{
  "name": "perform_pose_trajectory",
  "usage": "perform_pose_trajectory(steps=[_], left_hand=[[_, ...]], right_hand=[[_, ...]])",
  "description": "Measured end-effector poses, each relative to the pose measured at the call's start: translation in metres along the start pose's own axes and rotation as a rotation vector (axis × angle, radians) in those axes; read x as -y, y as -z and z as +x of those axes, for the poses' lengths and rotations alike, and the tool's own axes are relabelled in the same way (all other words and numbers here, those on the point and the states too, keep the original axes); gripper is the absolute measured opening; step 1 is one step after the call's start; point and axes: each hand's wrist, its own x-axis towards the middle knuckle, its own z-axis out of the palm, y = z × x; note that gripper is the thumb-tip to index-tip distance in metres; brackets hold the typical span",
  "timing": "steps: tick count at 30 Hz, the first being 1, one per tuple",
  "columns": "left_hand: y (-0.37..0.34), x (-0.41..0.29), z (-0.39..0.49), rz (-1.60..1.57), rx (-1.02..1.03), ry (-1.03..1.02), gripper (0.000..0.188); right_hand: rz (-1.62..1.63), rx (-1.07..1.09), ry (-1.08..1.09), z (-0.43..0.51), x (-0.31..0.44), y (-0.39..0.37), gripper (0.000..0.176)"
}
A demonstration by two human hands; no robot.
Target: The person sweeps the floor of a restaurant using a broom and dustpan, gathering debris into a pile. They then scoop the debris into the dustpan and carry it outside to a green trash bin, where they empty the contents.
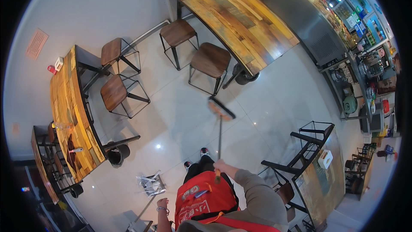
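My right hand (221, 165) is closed around the upper handle of a long broom (220, 135), whose grip end shows against my red apron (201, 196). The broom head (222, 108), dark along one edge and orange below, is on or just above the tiled floor, slightly blurred. My left hand (163, 202), a bracelet at the wrist, hangs beside the apron with curled fingers and nothing visible in it. Near it on the floor is a long-handled dustpan (153, 183) with crumpled silvery material in or on it. Its handle passes left of that hand, apart from it.
Wooden stools (210, 59) stand by a plank-top table (231, 16) ahead. Another table (77, 112) at left has a black bin (118, 154) under its corner. At right is a table (325, 187) with a tissue box (325, 159). A metal counter (299, 16) lines the far right.
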Motion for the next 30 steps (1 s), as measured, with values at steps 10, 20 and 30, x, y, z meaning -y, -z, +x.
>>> perform_pose_trajectory(steps=[10, 20, 30], left_hand=[[-0.012, 0.000, 0.004, -0.169, -0.049, 0.058, 0.017], [-0.002, 0.001, 0.038, -0.110, 0.018, -0.107, 0.026], [0.033, 0.065, 0.039, -0.318, -0.006, 0.097, 0.022]], right_hand=[[-0.232, 0.557, -0.011, -0.063, 0.049, -0.047, 0.007], [-0.312, 0.384, 0.320, -0.107, 0.146, -0.019, 0.013], [-1.253, -0.042, 0.742, 0.023, 0.239, -0.146, 0.013]])
